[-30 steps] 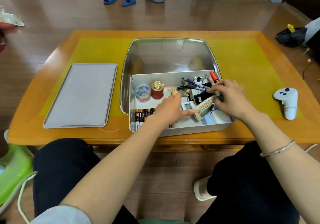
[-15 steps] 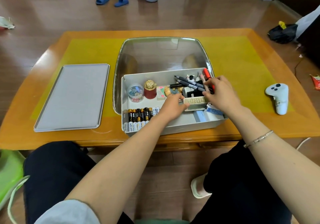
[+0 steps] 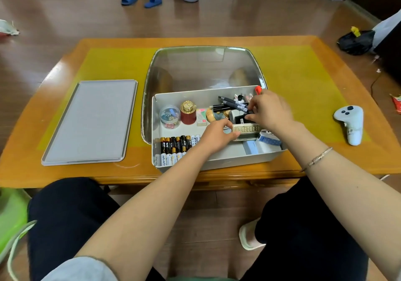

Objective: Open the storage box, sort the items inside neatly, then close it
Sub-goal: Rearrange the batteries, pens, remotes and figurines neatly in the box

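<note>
The grey storage box [image 3: 219, 158] stands open at the table's near edge, its clear lid [image 3: 204, 68] tipped back behind it. Inside, a row of batteries [image 3: 173, 148] lies front left, with a jar of clips [image 3: 170, 115], a red gold-capped jar [image 3: 188, 112] and an eraser [image 3: 201, 118] behind. My left hand [image 3: 217, 136] grips the left end of a beige remote [image 3: 246, 128] lying on its edge. My right hand [image 3: 270, 111] pinches a black device [image 3: 240, 119] beside black pens [image 3: 233, 103]. A blue tape roll [image 3: 269, 140] sits front right.
A flat grey tray [image 3: 91, 122] lies on the table's left. A white game controller [image 3: 350, 123] rests at the right. The yellow mat [image 3: 303, 81] covers the orange table. My knees are under the near edge; slippers and a fan base stand on the far floor.
The remote has gone from tilted in both hands to lying level on its edge, held by my left hand. My right hand has shifted back to the black device by the pens.
</note>
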`<state>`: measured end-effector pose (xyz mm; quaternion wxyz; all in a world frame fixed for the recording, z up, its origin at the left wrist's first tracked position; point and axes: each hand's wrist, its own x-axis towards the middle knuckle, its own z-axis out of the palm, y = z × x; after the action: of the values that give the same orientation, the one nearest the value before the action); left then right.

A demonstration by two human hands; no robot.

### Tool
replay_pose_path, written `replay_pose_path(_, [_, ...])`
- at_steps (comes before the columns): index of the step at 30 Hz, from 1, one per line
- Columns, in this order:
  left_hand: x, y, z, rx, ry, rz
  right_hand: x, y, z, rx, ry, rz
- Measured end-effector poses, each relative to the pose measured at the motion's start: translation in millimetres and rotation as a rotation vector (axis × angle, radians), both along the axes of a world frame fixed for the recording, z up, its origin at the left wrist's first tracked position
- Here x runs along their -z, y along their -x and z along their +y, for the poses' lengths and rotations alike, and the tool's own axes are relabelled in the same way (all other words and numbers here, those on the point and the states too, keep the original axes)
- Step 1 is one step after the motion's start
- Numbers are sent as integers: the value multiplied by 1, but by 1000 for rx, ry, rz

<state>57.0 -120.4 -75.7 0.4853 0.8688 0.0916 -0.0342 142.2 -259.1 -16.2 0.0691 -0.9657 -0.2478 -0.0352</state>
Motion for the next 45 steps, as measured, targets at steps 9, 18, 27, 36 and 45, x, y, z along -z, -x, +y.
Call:
replay_pose_path(9, [-5,3,12,22,3,7,0,-8,6,33,185,-26])
replay_pose_path(18, [-19,4,23,-139,23,-143,1,-4,0,15,-38,12])
replay_pose_path(27, [-36,15,63,-123,-379,-313,-4,9,18,-256,-257,112])
replay_pose_path(36, [-53,46,92,-78,-497,-314,0,18,45,-372,-202,174])
replay_pose_path(45, [-44,65,110,-204,-848,-208,15,31,76,-431,-142,213])
